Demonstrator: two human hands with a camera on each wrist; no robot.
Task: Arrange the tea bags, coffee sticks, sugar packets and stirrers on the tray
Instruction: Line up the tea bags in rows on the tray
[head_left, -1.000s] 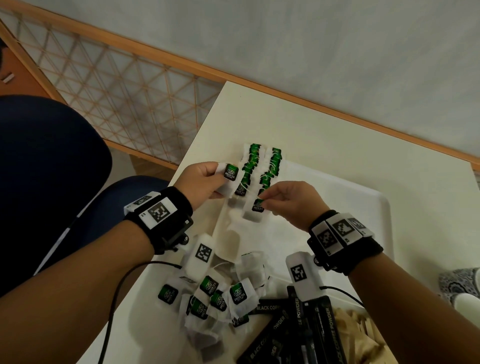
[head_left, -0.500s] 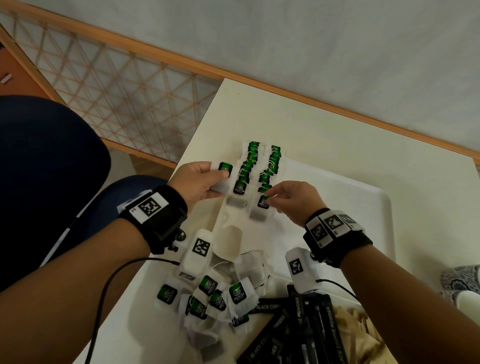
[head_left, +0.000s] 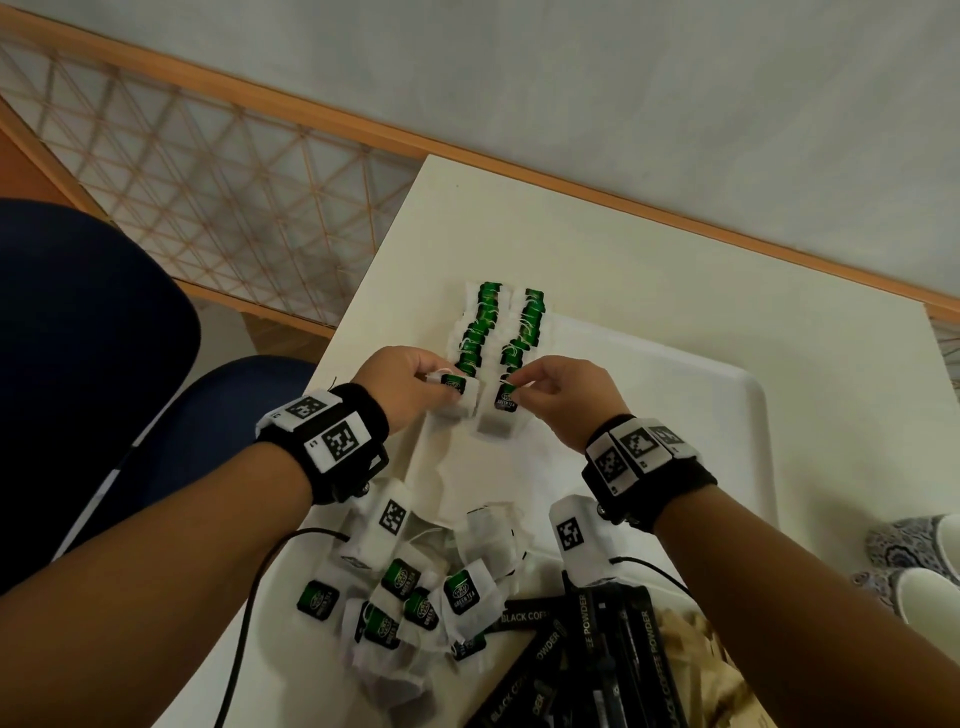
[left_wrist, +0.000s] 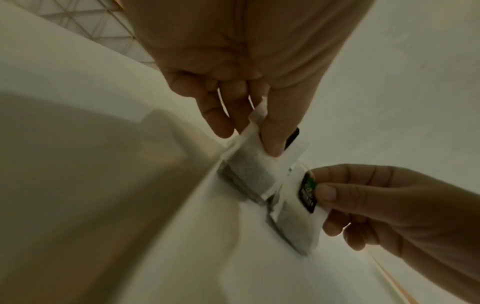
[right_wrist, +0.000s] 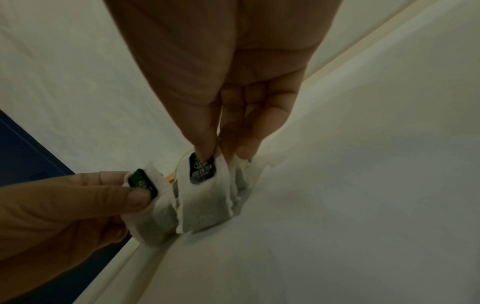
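Note:
Two rows of green-tagged tea bags (head_left: 501, 332) lie overlapped along the left end of the white tray (head_left: 717, 415). My left hand (head_left: 415, 387) pinches a tea bag (head_left: 460, 397) (left_wrist: 249, 164) (right_wrist: 148, 207) at the near end of the left row. My right hand (head_left: 558, 392) pinches another tea bag (head_left: 501, 418) (left_wrist: 298, 216) (right_wrist: 205, 197) by its tag at the near end of the right row. Both bags touch the tray. A loose heap of tea bags (head_left: 415, 603) lies near me beside black coffee sticks (head_left: 587, 660).
Wooden stirrers (head_left: 696, 644) lie right of the coffee sticks. Patterned cups (head_left: 919, 561) stand at the right edge. The table's left edge (head_left: 363, 291) drops off toward a blue chair (head_left: 93, 338). A wooden rail runs behind the table.
Both hands have drawn closer together at the near ends of the two rows. The left hand brought its tea bag right and down onto the left row; the right keeps its bag at its row's end.

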